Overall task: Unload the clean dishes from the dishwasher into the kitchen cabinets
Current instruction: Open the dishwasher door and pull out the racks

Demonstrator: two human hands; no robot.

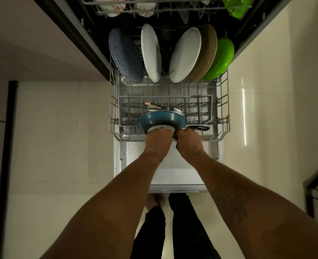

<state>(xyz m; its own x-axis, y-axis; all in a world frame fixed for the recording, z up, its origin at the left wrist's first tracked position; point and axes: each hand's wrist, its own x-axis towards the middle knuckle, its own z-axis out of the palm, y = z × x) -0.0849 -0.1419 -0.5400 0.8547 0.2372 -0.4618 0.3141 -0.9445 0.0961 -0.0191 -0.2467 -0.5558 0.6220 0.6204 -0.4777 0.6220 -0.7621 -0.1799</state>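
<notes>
Your left grip (159,139) has its fingers curled round the pale underside of the teal pan (161,119), and your right grip (189,141), just beside it at 3 o'clock, is closed on the pan's black handle (201,128). The pan stands tilted on edge at the 6 o'clock end of the lower rack (226,116), against the cutlery basket (209,107); plates (151,53) stand on edge at the rack's 12 o'clock end

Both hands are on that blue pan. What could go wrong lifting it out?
The pan sits right by the forks behind it, so it may snag or knock them. The left hand and right hand both grip its near edge only, so it could tip or slip onto the rack.
</notes>
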